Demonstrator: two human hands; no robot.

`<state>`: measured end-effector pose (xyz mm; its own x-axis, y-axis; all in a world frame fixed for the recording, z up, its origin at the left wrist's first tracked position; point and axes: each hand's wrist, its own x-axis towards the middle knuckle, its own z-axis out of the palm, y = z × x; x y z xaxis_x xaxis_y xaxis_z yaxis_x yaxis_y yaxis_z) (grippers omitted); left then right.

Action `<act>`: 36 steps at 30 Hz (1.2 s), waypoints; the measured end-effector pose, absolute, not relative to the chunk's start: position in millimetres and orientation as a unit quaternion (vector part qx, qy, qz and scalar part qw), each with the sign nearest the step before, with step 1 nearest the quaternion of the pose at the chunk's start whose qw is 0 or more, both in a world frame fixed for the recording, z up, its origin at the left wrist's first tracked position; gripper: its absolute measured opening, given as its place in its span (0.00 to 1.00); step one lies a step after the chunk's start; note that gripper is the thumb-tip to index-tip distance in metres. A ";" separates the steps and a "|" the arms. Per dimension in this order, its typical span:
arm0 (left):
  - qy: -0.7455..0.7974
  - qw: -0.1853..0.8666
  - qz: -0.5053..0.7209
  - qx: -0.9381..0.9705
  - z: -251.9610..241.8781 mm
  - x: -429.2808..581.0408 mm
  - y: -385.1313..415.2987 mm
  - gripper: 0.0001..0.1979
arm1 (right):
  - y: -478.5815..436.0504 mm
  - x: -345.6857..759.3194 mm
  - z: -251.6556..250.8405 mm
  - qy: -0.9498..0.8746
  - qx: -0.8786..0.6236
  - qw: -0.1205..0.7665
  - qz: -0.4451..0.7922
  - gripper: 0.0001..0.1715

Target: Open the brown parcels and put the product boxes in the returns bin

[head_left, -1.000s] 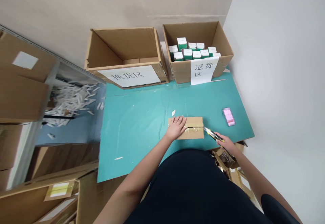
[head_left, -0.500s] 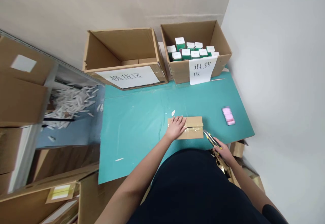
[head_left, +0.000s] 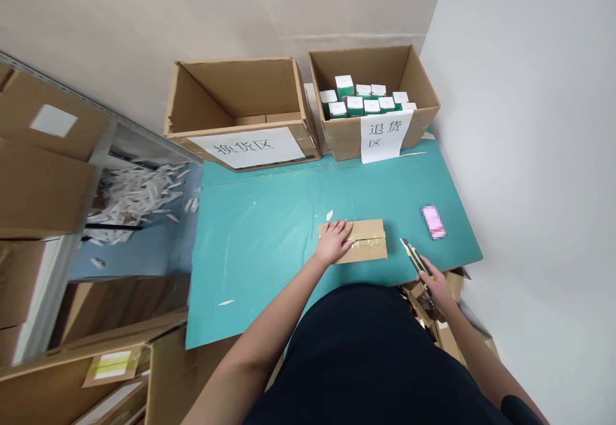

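Observation:
A small flat cardboard parcel (head_left: pixel 366 240) sealed with clear tape lies on the teal table (head_left: pixel 269 219) near its front edge. My left hand (head_left: pixel 333 241) rests flat on the parcel's left end, fingers stretched out. My right hand (head_left: pixel 436 284) is closed round a yellow and black utility knife (head_left: pixel 412 255) at the table's front right edge. The knife's tip points up and left, a short way right of the parcel and not touching it.
Two open cartons stand at the back: a nearly empty one with a paper label (head_left: pixel 240 113) and one holding several green and white small boxes (head_left: pixel 373 101). A pink object (head_left: pixel 432 221) lies at right. Shelving with cartons (head_left: pixel 43 174) stands left; cardboard scraps (head_left: pixel 445 322) lie below right.
My right hand has drawn the knife away from the parcel's right end, toward the right and the table's front edge. The left hand and parcel have stayed put.

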<state>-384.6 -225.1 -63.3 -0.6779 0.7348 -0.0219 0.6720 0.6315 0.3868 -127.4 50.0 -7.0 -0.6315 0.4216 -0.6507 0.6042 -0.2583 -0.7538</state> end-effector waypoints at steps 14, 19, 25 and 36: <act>0.956 0.121 0.155 0.219 -40.0 -368.5 -219.7 0.33 | -20.4 -229.2 -65.7 0.376 0.416 -0.058 -0.826 0.26; 0.958 0.181 0.173 0.140 -31.0 -353.9 -219.1 0.41 | -16.8 -296.8 -70.9 0.443 0.347 -0.073 -0.823 0.26; 0.937 0.265 0.202 0.100 -24.8 -333.1 -223.9 0.37 | -10.6 -375.6 -66.4 0.603 0.242 0.004 -0.760 0.23; 0.942 0.114 0.233 0.214 -22.4 -398.8 -249.1 0.27 | 3.0 -300.4 -43.2 0.674 0.314 -0.084 -0.663 0.27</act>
<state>-398.8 -249.1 -22.4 -0.8823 0.4562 -0.1158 0.3494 0.7997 0.4882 -300.4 3.0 -43.2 -0.7884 0.5348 -0.3038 0.3130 -0.0765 -0.9467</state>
